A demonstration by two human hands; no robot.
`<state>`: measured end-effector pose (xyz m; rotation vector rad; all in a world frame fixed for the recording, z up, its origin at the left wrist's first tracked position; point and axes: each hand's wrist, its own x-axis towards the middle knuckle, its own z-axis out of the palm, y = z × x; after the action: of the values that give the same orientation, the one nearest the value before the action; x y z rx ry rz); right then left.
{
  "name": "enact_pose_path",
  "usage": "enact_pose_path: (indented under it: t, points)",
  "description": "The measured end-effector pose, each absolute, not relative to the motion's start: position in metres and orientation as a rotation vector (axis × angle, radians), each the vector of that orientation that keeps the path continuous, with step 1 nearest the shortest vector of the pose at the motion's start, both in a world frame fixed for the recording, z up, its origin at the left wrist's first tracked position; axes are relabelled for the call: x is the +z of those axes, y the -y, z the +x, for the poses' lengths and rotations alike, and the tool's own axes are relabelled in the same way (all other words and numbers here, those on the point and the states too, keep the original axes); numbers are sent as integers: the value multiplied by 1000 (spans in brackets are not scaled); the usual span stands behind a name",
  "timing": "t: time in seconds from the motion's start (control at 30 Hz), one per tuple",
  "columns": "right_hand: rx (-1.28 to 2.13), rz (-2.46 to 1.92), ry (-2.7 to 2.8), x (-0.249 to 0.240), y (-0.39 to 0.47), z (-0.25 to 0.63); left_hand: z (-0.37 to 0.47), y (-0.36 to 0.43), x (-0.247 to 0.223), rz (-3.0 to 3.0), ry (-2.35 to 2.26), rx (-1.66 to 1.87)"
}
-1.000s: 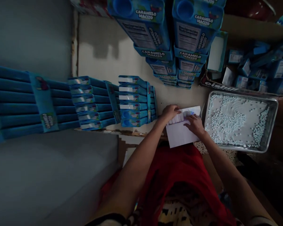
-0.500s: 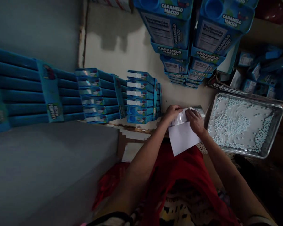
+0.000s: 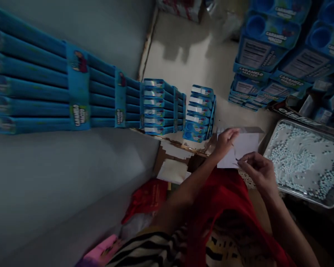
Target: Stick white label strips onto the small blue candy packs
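Note:
A white sheet of paper or card [image 3: 247, 144] lies at the table's edge, just above my lap. My left hand [image 3: 225, 142] rests on its left part, fingers stretched to the right and the thumb apart below them. Lower down, my right hand [image 3: 260, 170] is raised over the sheet's right corner. Its thumb and forefinger are pinched together on something small and thin, too dim to name. A faint thin line shows between the two hands. Behind the sheet lies a greyish flat strip [image 3: 250, 129].
Blue boxes [image 3: 78, 89] labelled "Caramelo Macizo" run in stacked rows on the left. More blue boxes [image 3: 256, 55] stand at the upper right. A metal tray [image 3: 269, 142] of small pale-blue pellets sits to the right, beside a carton [image 3: 295, 111]. Red fabric covers my lap.
My right hand has lifted off the sheet and moved down, now pinching. The shiny clear strip under my hands no longer shows. The view has shifted, so everything sits further right.

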<state>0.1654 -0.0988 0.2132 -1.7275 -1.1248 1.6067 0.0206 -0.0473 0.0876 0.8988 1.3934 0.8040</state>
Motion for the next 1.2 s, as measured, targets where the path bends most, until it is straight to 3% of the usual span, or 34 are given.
enact_pose_path:
  t: [0.1,0.3,0.53,0.87,1.2]
  points:
    - [1870,-1545,792,236,79,138,-12,72,138,374,-1119,874]
    - [1864,-1495,643,218,61,87,-76,94,190,170,-1172,1040]
    - [1737,-1685,662,206,74,34,-106,105,186,202,-1516,1153]
    - [1020,-1992,1188,155,54,-25,-157,65,150,1083,-1991,1096]
    - [959,-2062,1280,150,49,-23,-156,62,138,1003,-1938,987]
